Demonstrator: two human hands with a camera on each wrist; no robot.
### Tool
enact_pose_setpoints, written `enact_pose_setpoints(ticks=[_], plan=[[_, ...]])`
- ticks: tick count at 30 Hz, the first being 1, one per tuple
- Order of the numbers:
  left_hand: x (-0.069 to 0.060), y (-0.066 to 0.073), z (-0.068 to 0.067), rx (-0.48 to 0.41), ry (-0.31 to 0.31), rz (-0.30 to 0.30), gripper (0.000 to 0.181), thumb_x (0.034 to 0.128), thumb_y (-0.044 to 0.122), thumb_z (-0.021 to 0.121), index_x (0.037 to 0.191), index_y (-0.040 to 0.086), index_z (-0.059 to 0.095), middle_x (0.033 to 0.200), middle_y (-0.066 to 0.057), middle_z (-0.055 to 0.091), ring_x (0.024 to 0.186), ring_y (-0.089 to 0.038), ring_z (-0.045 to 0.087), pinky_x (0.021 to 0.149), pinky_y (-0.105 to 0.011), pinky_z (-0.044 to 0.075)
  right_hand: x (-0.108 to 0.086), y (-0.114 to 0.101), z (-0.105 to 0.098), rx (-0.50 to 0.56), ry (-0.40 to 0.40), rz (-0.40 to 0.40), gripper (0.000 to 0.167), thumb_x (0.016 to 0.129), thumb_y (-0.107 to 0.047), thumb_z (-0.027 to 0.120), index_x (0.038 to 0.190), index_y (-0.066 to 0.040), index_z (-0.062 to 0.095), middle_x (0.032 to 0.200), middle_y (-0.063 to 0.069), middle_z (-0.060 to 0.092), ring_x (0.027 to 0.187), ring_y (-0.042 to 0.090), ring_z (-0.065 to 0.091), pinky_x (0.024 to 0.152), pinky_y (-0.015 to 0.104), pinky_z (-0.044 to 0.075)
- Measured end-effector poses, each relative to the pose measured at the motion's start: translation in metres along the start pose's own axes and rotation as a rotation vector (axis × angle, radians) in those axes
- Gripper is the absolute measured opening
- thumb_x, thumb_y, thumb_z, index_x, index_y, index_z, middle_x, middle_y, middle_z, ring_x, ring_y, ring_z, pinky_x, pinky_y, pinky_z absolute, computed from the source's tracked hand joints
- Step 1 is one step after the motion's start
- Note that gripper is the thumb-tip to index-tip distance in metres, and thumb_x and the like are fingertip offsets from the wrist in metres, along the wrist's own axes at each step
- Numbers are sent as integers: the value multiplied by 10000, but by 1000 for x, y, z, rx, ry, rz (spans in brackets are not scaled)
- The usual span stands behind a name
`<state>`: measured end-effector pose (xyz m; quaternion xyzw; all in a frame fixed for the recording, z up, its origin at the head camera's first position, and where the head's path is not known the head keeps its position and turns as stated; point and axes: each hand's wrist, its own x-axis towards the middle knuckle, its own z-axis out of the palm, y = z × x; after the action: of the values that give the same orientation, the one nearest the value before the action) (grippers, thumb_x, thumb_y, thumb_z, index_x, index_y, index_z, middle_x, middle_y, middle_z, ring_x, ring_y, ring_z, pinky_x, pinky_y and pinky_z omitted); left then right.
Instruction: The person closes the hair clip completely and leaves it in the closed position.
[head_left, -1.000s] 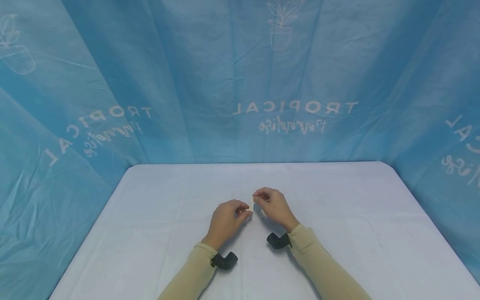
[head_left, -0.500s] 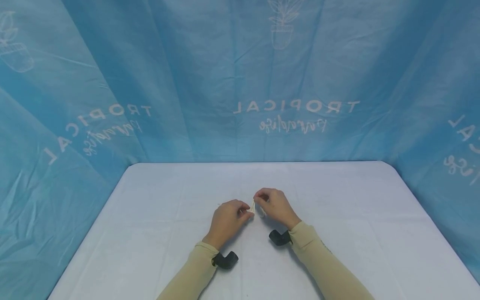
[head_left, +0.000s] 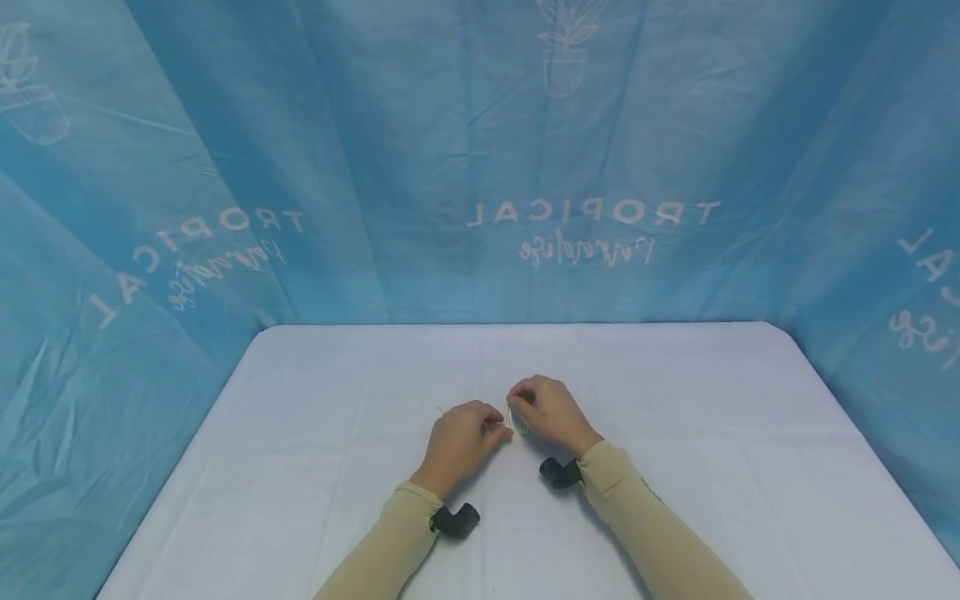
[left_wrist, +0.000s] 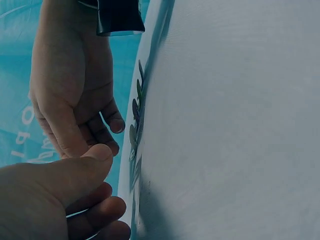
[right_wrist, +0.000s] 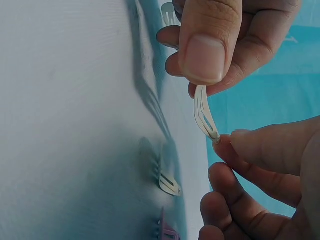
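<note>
A cream snap hair clip is stretched between both hands over the table. My left hand pinches one end, and in the right wrist view its thumb covers part of the clip. The narrow tip is pinched between thumb and forefinger of my right hand. In the left wrist view, the fingers of the left hand and right hand hide the clip. Close to the right hand, another cream snap clip lies on the table.
A purple clip and a pale mint clip lie on the white table. The left wrist view has several leaf-shaped clips in a row. Blue curtains rise behind the table and along both sides.
Both hands keep their hold on the clip. The left hand has shifted slightly right; the right hand has barely moved.
</note>
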<state>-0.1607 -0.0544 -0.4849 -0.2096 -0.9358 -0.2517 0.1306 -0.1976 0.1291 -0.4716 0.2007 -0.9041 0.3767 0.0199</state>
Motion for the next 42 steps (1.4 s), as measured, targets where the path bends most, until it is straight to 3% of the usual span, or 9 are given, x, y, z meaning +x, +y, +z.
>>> enact_pose_setpoints(ticks=[10,16,22,37,42], plan=[[1,2,2,69,6,17,253,829,350,825,931,125,767,755,62,656,665,-72,591,604,-252,495,1,3,1,-26,5,-7,110,949,-119,664,941,-53,752,913,55,689,889,240,648,836,433,506],[2,4,2,68,-8,15,261,812,345,838,930,122,768,699,83,588,612,-45,514,547,-226,441,1,4,1,-50,0,-24,114,947,-117,666,931,-45,752,910,66,694,891,254,651,836,437,509],[3,5,1,65,5,22,254,804,340,846,919,127,769,680,83,569,598,-44,498,531,-215,418,0,4,2,-53,-2,9,113,945,-122,680,920,-47,761,925,71,697,917,264,656,854,452,511],[3,5,4,62,-48,-14,251,800,333,852,931,136,769,684,96,556,595,-36,478,529,-214,398,-1,5,6,-81,2,-1,136,946,-124,667,909,-43,769,916,81,697,925,285,657,877,463,505],[4,6,3,58,-75,-46,246,818,333,839,946,134,770,690,101,546,603,-43,469,544,-231,401,-1,2,6,-96,-4,33,130,942,-120,670,905,-45,771,919,79,693,942,290,656,900,469,502]])
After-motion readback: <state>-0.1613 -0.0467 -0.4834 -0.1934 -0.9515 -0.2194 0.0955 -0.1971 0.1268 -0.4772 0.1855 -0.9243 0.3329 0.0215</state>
